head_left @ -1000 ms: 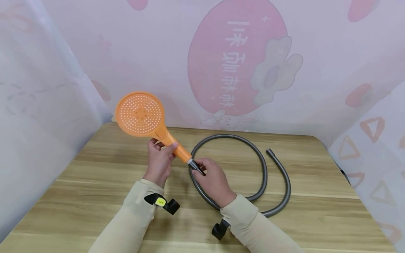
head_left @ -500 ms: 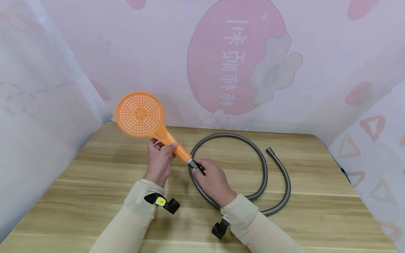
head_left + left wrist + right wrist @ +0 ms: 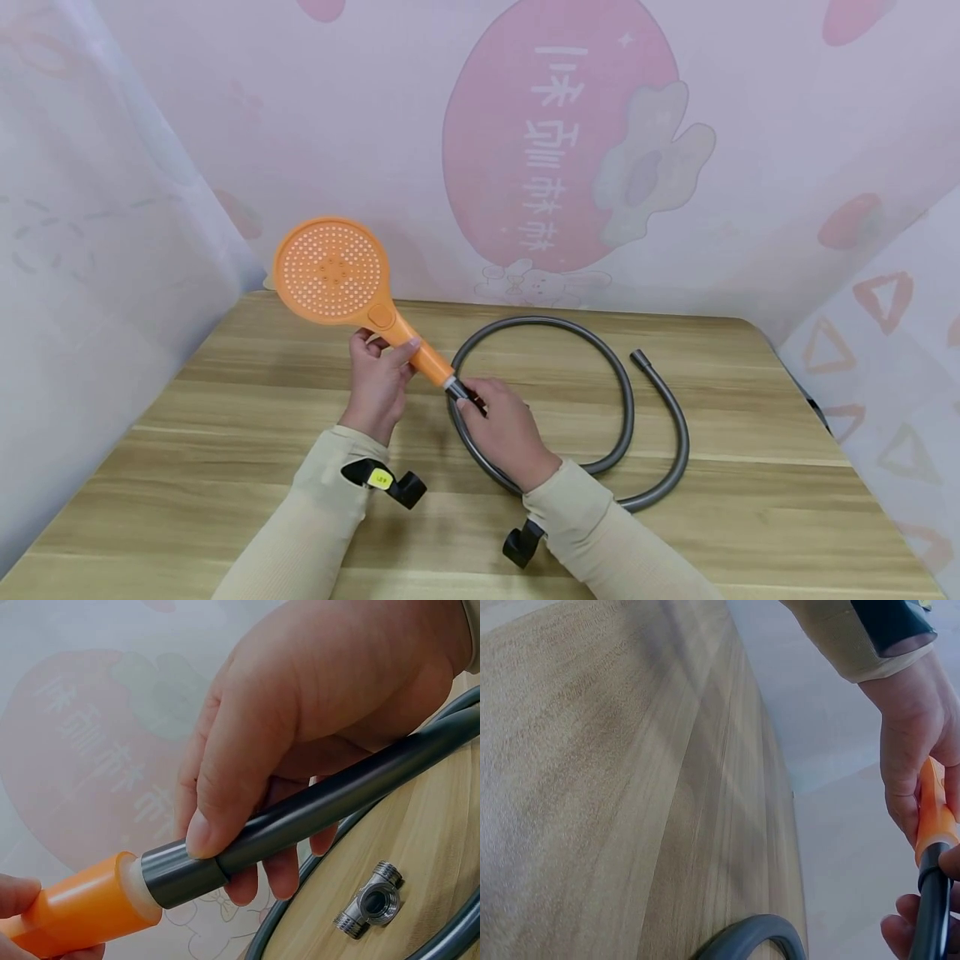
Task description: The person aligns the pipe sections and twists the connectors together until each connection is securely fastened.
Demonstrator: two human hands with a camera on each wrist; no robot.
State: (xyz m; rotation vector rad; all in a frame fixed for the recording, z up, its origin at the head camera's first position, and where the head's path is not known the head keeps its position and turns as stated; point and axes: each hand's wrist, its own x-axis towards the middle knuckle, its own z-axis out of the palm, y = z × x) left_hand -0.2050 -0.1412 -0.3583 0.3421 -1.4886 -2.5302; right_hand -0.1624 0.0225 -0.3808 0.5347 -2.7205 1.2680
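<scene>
An orange shower head [image 3: 332,271], its round perforated face toward the head camera, is held above the table by my left hand [image 3: 377,383]. The fingers and thumb grip its handle [image 3: 90,907]. Against the handle's pale end sits the dark grey collar [image 3: 184,874] of a shower hose [image 3: 628,417]. My right hand [image 3: 506,429] pinches this collar, thumb on top and fingers underneath in the left wrist view. A narrow whitish ring [image 3: 135,889] shows between handle and collar. The right palm hides part of the hose in the head view.
The hose loops over the wooden table [image 3: 225,467], its free end [image 3: 640,360] lying at the right. A metal tee fitting [image 3: 371,900] rests on the table in the left wrist view. Printed cloth walls [image 3: 360,125] stand behind and at both sides.
The right fingers have shifted slightly around the hose collar. The left hand and shower head have stayed in place, and so has the hose on the table.
</scene>
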